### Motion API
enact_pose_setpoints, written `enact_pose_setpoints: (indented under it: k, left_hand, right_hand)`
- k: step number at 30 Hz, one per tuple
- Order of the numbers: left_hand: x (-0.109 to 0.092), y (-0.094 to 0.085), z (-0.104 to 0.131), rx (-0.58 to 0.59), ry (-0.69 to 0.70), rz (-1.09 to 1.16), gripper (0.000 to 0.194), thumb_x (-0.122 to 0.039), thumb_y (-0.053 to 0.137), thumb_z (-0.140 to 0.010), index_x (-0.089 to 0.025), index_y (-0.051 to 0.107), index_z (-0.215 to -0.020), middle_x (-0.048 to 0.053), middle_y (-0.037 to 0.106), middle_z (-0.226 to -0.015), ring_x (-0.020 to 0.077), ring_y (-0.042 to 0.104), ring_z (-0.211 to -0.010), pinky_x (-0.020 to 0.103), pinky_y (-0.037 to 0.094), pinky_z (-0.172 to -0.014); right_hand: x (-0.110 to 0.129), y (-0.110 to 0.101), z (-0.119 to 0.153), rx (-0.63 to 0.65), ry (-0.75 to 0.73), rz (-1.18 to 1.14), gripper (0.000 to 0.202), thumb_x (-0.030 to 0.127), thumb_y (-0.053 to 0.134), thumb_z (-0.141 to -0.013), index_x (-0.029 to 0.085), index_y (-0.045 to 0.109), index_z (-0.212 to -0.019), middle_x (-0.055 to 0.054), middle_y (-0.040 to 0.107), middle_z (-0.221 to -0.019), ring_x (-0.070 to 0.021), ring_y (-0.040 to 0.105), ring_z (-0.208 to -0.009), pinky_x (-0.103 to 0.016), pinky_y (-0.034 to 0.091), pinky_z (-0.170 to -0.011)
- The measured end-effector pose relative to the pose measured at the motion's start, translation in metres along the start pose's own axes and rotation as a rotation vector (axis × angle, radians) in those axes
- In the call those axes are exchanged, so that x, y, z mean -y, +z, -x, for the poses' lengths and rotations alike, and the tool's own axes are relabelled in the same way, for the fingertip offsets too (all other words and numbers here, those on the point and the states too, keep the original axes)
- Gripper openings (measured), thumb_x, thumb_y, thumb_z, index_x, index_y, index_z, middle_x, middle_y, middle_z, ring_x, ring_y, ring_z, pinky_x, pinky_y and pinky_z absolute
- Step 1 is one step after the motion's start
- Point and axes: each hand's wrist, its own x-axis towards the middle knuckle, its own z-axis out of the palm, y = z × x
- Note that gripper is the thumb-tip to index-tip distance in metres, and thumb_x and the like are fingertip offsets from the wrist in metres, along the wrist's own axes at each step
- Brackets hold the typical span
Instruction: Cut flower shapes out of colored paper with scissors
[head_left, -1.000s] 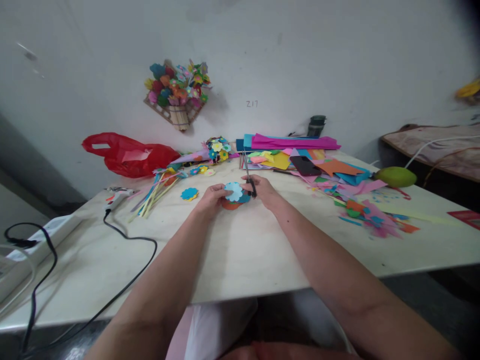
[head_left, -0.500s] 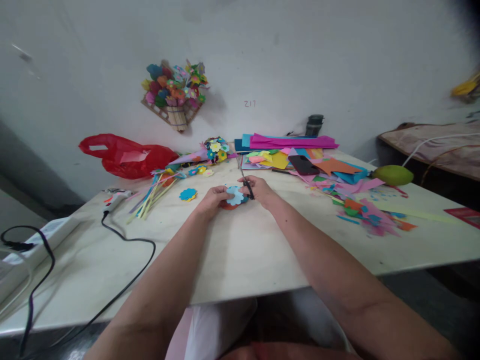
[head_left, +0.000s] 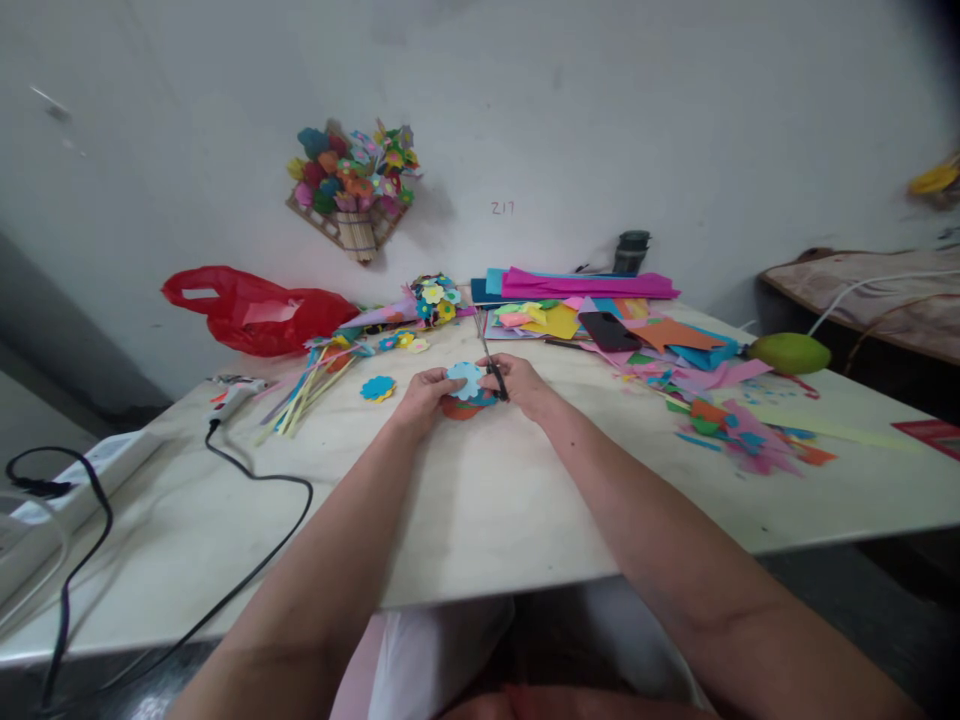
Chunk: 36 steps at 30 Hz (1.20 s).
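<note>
My left hand [head_left: 426,395] pinches a light blue paper flower [head_left: 465,380] by its left edge, thumb on top. My right hand [head_left: 521,383] is closed round the dark handles of a pair of scissors [head_left: 496,378], whose blades point away from me toward the back of the table. The right fingers sit close to the flower's right edge; whether they touch it I cannot tell. Under the flower lie orange paper [head_left: 459,410] and darker blue paper, partly hidden. To the left, blue and yellow flower cutouts [head_left: 378,388] lie stacked on the table [head_left: 495,500].
A hot glue gun [head_left: 235,398] with a black cord lies left, near a power strip [head_left: 82,490]. Paper strips [head_left: 300,400] and a red bag [head_left: 262,310] are behind. Paper scraps [head_left: 739,430], a phone [head_left: 607,331] and a green fruit [head_left: 789,353] occupy the right.
The light blue flower has shifted slightly up and left in the left hand, baring more of the orange paper below. The right hand still holds the scissors. The whole view has shifted slightly.
</note>
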Motion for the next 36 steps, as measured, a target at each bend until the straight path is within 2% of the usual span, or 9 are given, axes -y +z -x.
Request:
enact_pose_setpoints:
  k: [8, 11, 15, 24, 36]
  left_hand:
    - [-0.005, 0.001, 0.001, -0.069, 0.04, 0.016, 0.021, -0.023, 0.076, -0.054, -0.011, 0.061, -0.063, 0.004, 0.064, -0.062, 0.0133, 0.06, -0.058, 0.027, 0.051, -0.064]
    - [-0.003, -0.002, -0.002, -0.087, 0.047, 0.046, 0.022, -0.023, 0.076, -0.054, -0.011, 0.062, -0.065, 0.004, 0.064, -0.064, 0.0128, 0.061, -0.058, 0.027, 0.051, -0.065]
    - [-0.002, -0.006, -0.004, -0.097, 0.064, 0.082, 0.022, -0.023, 0.075, -0.055, -0.011, 0.062, -0.067, 0.004, 0.065, -0.066, 0.0124, 0.061, -0.06, 0.026, 0.051, -0.065]
    - [-0.004, -0.006, -0.005, -0.143, 0.073, 0.161, 0.022, -0.021, 0.075, -0.055, -0.011, 0.063, -0.07, 0.005, 0.066, -0.07, 0.0144, 0.063, -0.065, 0.027, 0.051, -0.064]
    - [0.001, -0.008, -0.009, -0.149, 0.093, 0.196, 0.019, -0.017, 0.074, -0.056, -0.01, 0.062, -0.069, 0.004, 0.064, -0.067, 0.0123, 0.061, -0.062, 0.025, 0.051, -0.064]
  right_hand:
    - [0.001, -0.011, 0.0, 0.132, 0.039, 0.025, 0.032, 0.026, 0.069, -0.066, 0.014, 0.058, -0.094, -0.001, 0.06, -0.058, -0.0097, 0.054, -0.044, -0.017, 0.025, -0.031]
    - [0.004, -0.017, 0.002, 0.228, 0.017, 0.068, 0.027, 0.034, 0.064, -0.072, 0.012, 0.059, -0.087, -0.002, 0.06, -0.059, -0.0088, 0.053, -0.043, -0.017, 0.025, -0.03]
    - [0.006, -0.024, 0.003, 0.283, 0.001, 0.124, 0.029, 0.041, 0.062, -0.074, 0.013, 0.055, -0.073, -0.004, 0.061, -0.061, -0.0078, 0.052, -0.043, -0.017, 0.027, -0.03]
    - [0.008, -0.031, 0.005, 0.413, 0.029, 0.208, 0.032, 0.045, 0.058, -0.076, 0.013, 0.055, -0.079, -0.005, 0.062, -0.065, -0.0098, 0.056, -0.048, -0.017, 0.029, -0.03]
    - [0.008, -0.023, 0.009, 0.451, 0.02, 0.261, 0.031, 0.045, 0.057, -0.078, 0.013, 0.053, -0.076, -0.004, 0.061, -0.064, -0.0084, 0.054, -0.047, -0.017, 0.03, -0.032]
